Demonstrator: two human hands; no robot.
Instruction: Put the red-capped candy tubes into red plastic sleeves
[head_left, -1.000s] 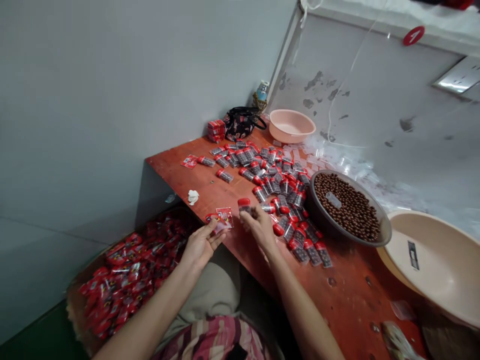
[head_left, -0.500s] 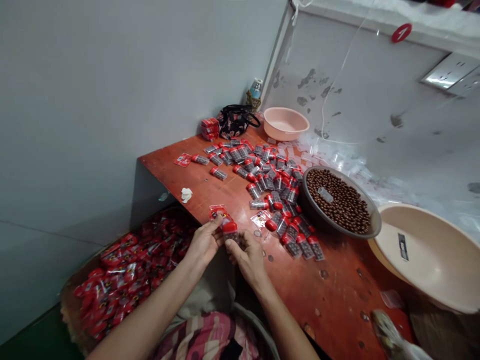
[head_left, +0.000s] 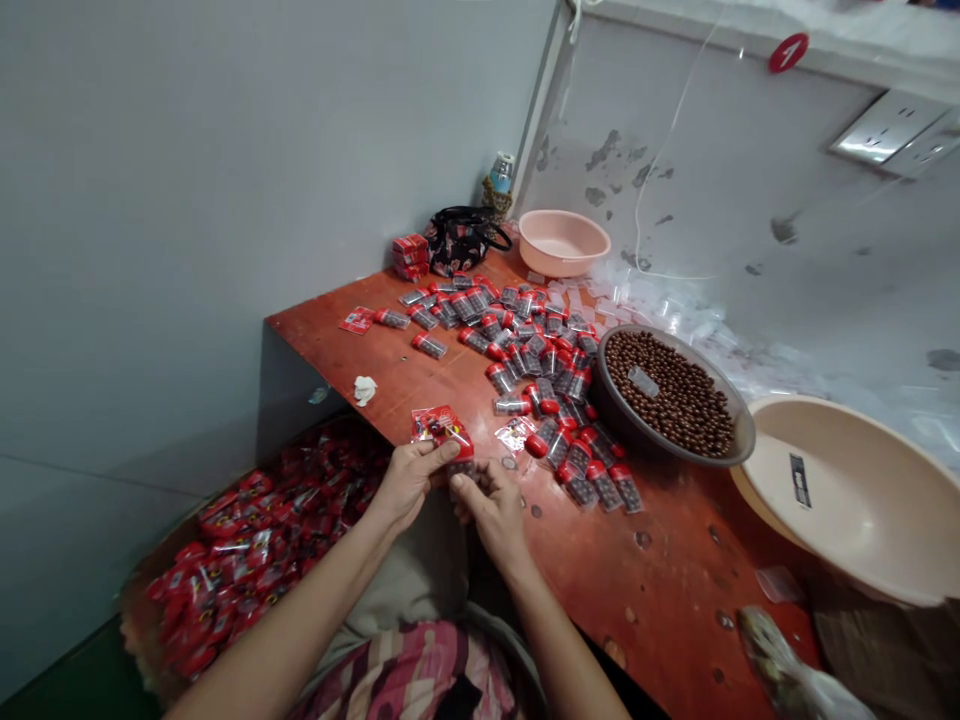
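My left hand (head_left: 407,486) is closed, its thumb pressing on a small red printed packet (head_left: 442,424) near the table's front edge. My right hand (head_left: 491,508) grips a small clear container (head_left: 462,467) of dark balls, its upper end at the packet and its lower part hidden by my fingers. Both hands meet at these two things. On the table to the right lie several like containers with red caps (head_left: 577,485). A clear packet with a printed piece (head_left: 516,434) lies just beyond my right hand.
A box (head_left: 139,630) at lower left holds many red packets (head_left: 247,545). To the right stand a grey bowl (head_left: 611,408) of brown balls and a large beige basin (head_left: 885,500). A pink basin (head_left: 564,243), a dark bag (head_left: 457,245) and red boxes (head_left: 410,255) are at the back.
The red packet now covers the container's red cap, which showed bare before. My left thumb has moved down onto the packet at the cap. The view has shifted slightly.
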